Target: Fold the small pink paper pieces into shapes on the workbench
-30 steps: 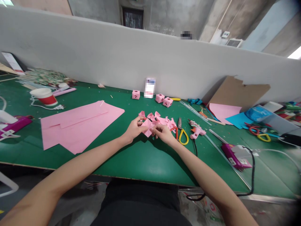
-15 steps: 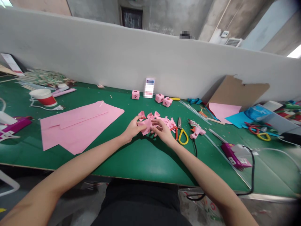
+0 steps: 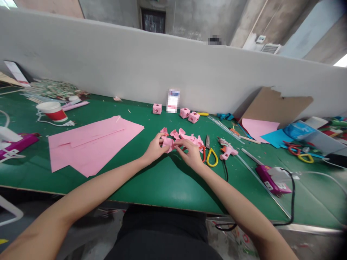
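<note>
A folded piece of matt pink paper shows over a smooth green worktop, glossy toward its near edge; matt paper cubes stand by the far edge, where dull brown cardboard leans farther right, near shiny blue plastic-looking wrap.

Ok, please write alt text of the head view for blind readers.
A person's left hand holds a small pink paper piece, the right hand touching its edge, above a green tabletop. Three pink paper cubes stand beyond; pink paper sheets lie left, a pink glue gun right.

A green table bears pink sheets and scissors.
</note>
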`<action>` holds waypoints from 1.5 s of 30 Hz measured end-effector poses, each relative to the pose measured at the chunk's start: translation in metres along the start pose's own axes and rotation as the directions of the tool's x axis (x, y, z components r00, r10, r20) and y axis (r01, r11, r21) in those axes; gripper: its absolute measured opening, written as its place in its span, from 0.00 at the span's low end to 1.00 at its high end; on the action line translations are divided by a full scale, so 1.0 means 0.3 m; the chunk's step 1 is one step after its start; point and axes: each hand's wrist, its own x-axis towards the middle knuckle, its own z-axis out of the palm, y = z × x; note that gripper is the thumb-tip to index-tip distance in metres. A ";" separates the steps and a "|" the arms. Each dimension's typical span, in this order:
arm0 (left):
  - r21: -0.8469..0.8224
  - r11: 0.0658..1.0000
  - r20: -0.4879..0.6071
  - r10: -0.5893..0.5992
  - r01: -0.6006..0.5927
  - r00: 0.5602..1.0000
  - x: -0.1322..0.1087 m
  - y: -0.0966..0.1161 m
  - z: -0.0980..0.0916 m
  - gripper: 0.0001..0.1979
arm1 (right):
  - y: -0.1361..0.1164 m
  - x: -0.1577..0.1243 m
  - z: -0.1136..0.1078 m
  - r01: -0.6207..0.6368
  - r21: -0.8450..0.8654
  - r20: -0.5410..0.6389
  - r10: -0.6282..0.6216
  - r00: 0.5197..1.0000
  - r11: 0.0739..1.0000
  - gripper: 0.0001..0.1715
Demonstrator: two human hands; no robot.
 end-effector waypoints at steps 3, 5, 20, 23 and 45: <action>0.042 0.998 0.012 0.055 -0.056 0.998 -0.002 0.002 -0.004 0.24 | 0.004 0.009 0.000 -0.093 0.126 0.000 0.094 0.996 0.988 0.12; 0.056 0.996 0.036 0.071 -0.073 0.997 -0.007 0.008 -0.003 0.23 | 0.018 0.015 0.001 -0.206 0.261 0.033 0.204 0.978 0.943 0.13; 0.039 0.996 0.117 0.079 -0.084 0.990 -0.018 0.029 0.001 0.24 | 0.052 0.024 -0.025 -0.404 0.460 0.323 0.275 0.906 0.791 0.20; 0.017 0.998 0.121 0.065 -0.067 0.991 -0.023 0.035 0.003 0.25 | 0.056 0.024 -0.019 -0.402 0.431 0.279 0.304 0.911 0.808 0.19; -0.100 0.995 0.177 0.019 -0.002 0.984 -0.030 0.044 0.015 0.28 | 0.030 0.012 0.022 -0.450 0.520 0.171 0.427 0.888 0.726 0.23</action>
